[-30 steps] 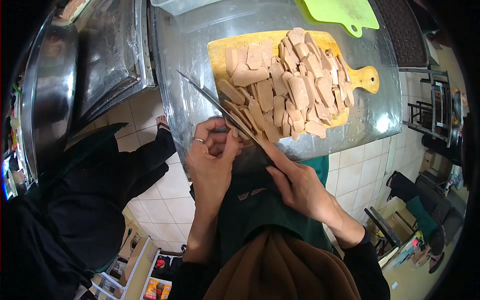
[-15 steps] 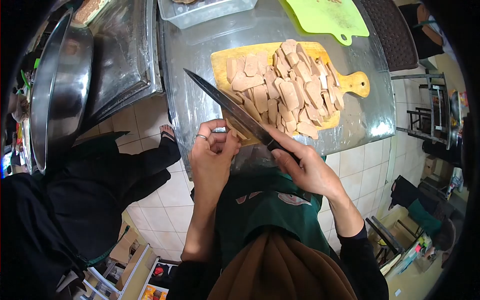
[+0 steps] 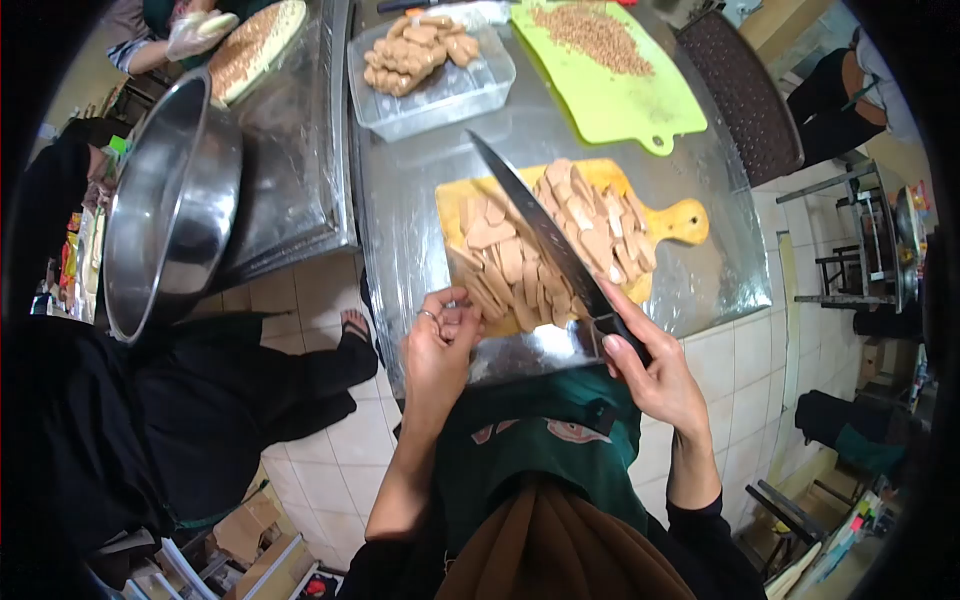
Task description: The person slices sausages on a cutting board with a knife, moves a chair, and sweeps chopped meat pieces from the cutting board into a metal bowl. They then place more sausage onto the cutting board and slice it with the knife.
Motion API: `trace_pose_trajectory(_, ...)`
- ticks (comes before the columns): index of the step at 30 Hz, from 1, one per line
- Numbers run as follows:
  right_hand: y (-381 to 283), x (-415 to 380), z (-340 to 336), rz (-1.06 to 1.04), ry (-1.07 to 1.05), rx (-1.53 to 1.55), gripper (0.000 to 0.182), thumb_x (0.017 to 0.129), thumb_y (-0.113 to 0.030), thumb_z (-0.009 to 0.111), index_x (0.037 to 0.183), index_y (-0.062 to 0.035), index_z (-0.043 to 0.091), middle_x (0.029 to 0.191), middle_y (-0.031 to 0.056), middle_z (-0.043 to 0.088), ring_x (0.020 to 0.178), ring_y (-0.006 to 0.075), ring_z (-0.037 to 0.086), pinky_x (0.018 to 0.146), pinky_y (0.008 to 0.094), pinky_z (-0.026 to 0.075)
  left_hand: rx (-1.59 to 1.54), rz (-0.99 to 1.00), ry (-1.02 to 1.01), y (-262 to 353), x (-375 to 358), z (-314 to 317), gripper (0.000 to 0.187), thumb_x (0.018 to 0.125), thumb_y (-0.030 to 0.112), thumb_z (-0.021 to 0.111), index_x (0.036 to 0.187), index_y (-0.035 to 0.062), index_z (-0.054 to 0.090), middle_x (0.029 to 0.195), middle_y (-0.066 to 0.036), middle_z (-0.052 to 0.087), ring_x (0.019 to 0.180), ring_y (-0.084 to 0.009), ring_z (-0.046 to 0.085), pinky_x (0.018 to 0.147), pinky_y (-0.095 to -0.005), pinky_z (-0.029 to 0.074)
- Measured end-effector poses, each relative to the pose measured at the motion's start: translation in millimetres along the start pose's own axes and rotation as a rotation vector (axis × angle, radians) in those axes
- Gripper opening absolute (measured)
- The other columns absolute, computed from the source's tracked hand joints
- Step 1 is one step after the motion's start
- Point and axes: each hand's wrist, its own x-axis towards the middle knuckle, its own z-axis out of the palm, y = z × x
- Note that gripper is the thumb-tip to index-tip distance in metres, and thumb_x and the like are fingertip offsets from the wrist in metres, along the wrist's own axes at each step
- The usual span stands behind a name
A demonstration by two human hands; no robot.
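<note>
My right hand grips the black handle of a large kitchen knife. Its long dark blade slants up and left above the sliced food. Beneath it, pale brown flat slices lie heaped on a wooden cutting board with a rounded handle. At the board's near left corner is my left hand, its ringed fingers curled together beside the slices. Whatever its fingertips pinch is hidden.
A clear plastic tub holds several whole brown pieces. Beyond the board lies a green cutting mat with chopped crumbs. At left stand a steel bowl and another person's gloved hand beside a topped flat base.
The view has tilted up, bringing the tub's contents and the crumbs into sight. The knife has shifted right across the heap, away from my left hand, which stays by the board's corner.
</note>
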Motion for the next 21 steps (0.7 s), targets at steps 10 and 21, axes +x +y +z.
trace_pose_trajectory(10,9,-16,-29,-0.024,0.259,0.021,0.052,0.096,-0.003,0.052,0.147,-0.0058,0.039,0.077,-0.0019,0.053,0.063,0.0056,0.046,0.058,0.0207,0.041,0.212,-0.017,-0.041,11,7,-25,0.025,0.092,0.013,0.066,0.11,-0.0026,0.059,0.078,-0.007,0.067,0.064,-0.0082,0.061,0.059,-0.0214,0.049)
trace_pose_trajectory(21,14,-15,-29,-0.014,0.241,0.11,0.053,0.097,-0.003,0.053,0.147,-0.0069,0.038,0.079,-0.0013,0.053,0.065,0.0061,0.045,0.059,0.021,0.041,0.72,0.518,0.116,94,93,-35,0.022,0.09,0.012,0.062,0.109,0.002,0.062,0.092,-0.014,0.068,0.078,-0.0274,0.066,0.071,-0.0367,0.052)
